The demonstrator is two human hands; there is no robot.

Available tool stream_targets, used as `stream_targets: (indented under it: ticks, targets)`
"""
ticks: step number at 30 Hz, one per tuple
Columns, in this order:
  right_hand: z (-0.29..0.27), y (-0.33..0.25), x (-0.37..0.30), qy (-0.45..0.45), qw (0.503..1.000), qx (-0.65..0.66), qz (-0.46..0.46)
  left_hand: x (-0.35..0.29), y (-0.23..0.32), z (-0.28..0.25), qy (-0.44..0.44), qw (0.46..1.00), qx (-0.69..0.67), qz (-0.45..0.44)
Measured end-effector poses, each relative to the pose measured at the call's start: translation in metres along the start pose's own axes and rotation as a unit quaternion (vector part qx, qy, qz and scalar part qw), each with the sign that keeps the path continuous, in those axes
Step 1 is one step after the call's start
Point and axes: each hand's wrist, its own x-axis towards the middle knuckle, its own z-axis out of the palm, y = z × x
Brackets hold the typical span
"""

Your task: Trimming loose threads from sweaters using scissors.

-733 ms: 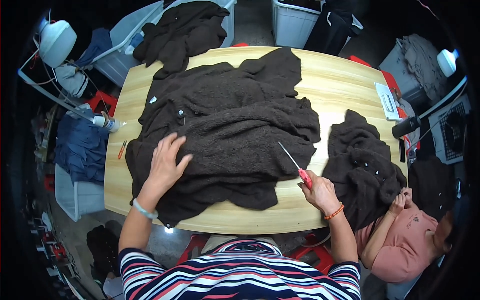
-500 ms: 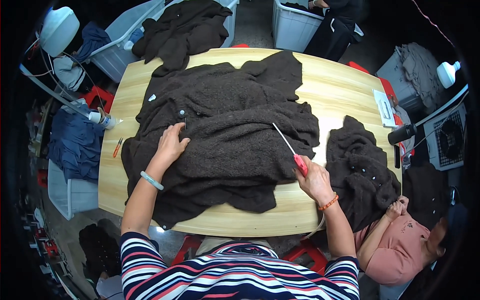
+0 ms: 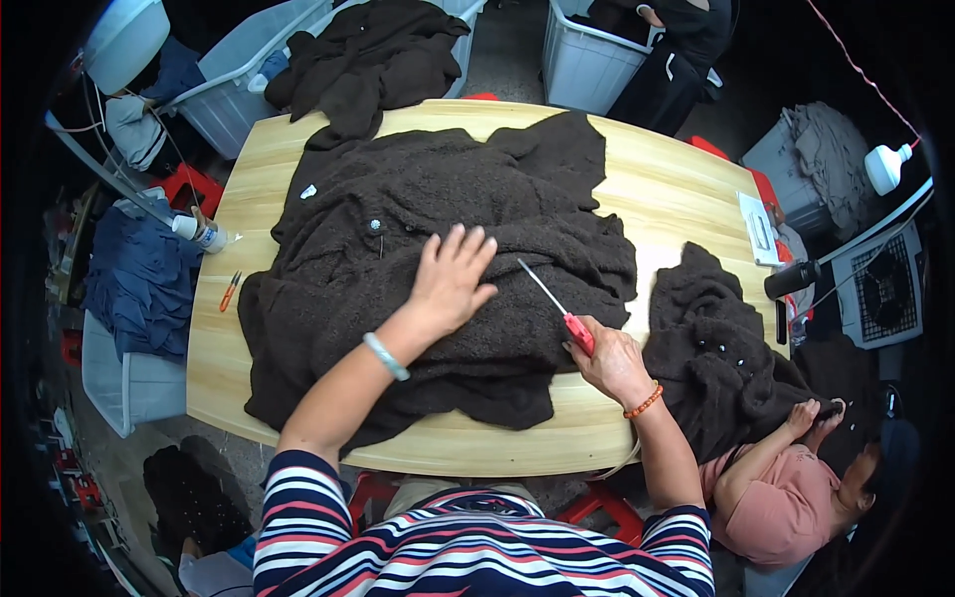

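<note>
A large dark brown fleecy garment (image 3: 348,328) lies spread in folds over the table. My left hand (image 3: 450,282) rests flat on its middle, fingers stretched out, holding nothing. In my right hand (image 3: 615,364) is a tool with a pink-red handle and a long thin metal shaft (image 3: 545,291); its exact kind I cannot make out. The shaft points up and left over the cloth, and I cannot tell whether its tip touches. A round shiny button (image 3: 375,225) and a small white label (image 3: 308,191) show on the garment, left of my left hand.
Orange-handled snips (image 3: 230,292) lie on the wooden table (image 3: 647,169) at left. At right are another dark garment (image 3: 696,298), handled by a seated person in pink (image 3: 766,497), and a black cylinder (image 3: 793,280). Grey bins (image 3: 587,75) of clothes stand around the table.
My left hand has moved right from near the button to the garment's middle and flattened. My right hand and the tool have shifted slightly left. The seated person's hands have moved.
</note>
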Motion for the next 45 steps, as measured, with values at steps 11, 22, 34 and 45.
stream_targets:
  ticks: [11, 22, 34, 45]
  targets:
    - [0.006, -0.009, 0.024, -0.04, 0.991, -0.118, -0.046, -0.042, 0.007, 0.072, -0.093, 0.996, 0.007, 0.012]
    - [0.051, -0.061, 0.074, -0.045, 0.98, -0.062, -0.182, -0.045, 0.005, 0.078, -0.116, 0.993, 0.028, 0.017]
    - [0.022, 0.001, -0.001, -0.019, 0.997, -0.009, -0.068, -0.023, -0.005, 0.028, 0.035, 0.998, -0.036, -0.026]
    - [0.022, 0.003, -0.017, -0.013, 0.997, 0.045, -0.066, -0.025, -0.079, -0.026, -0.086, 0.956, -0.141, -0.242]
